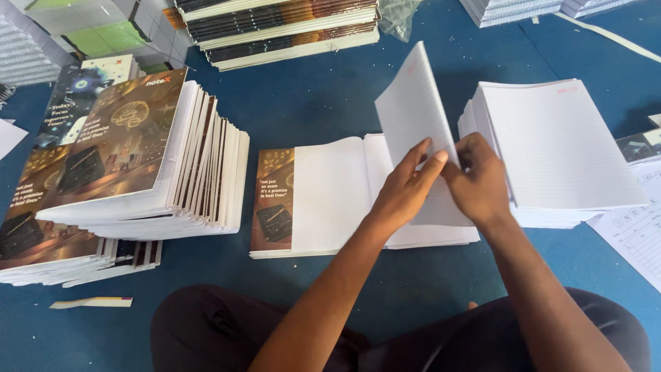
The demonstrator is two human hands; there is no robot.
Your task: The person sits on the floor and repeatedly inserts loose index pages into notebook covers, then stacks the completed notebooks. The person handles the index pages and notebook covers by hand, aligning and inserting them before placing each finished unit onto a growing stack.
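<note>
Now both my hands pinch raised sheet [413, 103] at lower edge, above open notebook [330, 193] lying on blue floor [310, 96]. Left hand [403, 193] fingers extended flat on paper; right hand [482, 179] fingers curled, gripping. Paper light, floppy, tears easily; best held at edge, likely.

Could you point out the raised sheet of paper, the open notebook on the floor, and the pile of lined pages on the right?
raised sheet [412, 103], head view, middle of its lined face.
open notebook [329, 193], head view, blank left page.
pile of lined pages [558, 148], head view, top sheet's centre.
</note>
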